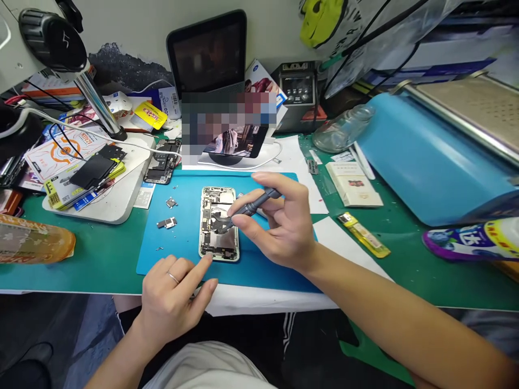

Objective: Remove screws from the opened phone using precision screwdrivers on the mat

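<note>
An opened smartphone [226,246] with its inner parts bare lies upright on the blue mat [259,267]. My right hand [284,227] is closed around a dark grey precision screwdriver [253,205], pinched between thumb and fingers. Its lower end points down over the middle of the phone; the exact tip is hard to make out. My left hand [174,294] holds nothing, its index finger stretched to the phone's bottom left edge and the thumb apart. Left of the phone sit a small metal bracket [166,222], another small metal part [171,202] and several tiny screws [159,249].
A second phone body [161,162] lies behind the mat. A propped phone [243,141] and a dark screen [208,51] stand at the back. To the right are a white box [354,183], a yellow packet [365,235] and a blue machine [430,156]; an orange cup [36,239] is left.
</note>
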`<state>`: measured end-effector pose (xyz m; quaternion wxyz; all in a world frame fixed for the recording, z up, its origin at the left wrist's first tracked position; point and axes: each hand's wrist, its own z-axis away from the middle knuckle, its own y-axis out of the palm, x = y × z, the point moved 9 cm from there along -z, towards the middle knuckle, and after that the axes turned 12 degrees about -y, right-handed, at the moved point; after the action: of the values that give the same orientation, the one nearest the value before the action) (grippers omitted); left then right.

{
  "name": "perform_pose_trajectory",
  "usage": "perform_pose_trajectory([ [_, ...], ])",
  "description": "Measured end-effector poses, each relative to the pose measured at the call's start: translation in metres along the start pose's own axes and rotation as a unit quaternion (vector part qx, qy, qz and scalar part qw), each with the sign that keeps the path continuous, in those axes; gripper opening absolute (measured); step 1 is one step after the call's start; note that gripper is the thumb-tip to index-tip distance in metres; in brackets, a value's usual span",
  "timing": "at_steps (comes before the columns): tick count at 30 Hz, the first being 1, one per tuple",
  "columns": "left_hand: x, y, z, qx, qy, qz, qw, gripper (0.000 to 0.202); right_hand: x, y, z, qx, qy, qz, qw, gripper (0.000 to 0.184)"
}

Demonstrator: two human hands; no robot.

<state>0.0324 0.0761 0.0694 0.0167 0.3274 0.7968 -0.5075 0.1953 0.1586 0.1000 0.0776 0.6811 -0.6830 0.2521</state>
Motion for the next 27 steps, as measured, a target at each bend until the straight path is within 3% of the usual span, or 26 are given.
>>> perform_pose_trajectory([
  [9, -0.002, 0.004, 0.000, -0.005, 0.012, -0.030, 0.999, 0.035, 0.022, 0.015, 0.001, 0.073, -0.116, 0.092, 0.986, 0.068],
  [16, -0.003, 0.007, -0.002, 0.016, 0.009, -0.044, 0.999, 0.037, 0.028, 0.017, -0.002, 0.066, -0.142, 0.081, 0.984, 0.061],
  [27, -0.001, 0.006, 0.001, 0.005, 0.000, -0.050, 0.999, 0.035, 0.027, 0.015, 0.000, 0.039, -0.145, 0.080, 0.985, 0.066],
])
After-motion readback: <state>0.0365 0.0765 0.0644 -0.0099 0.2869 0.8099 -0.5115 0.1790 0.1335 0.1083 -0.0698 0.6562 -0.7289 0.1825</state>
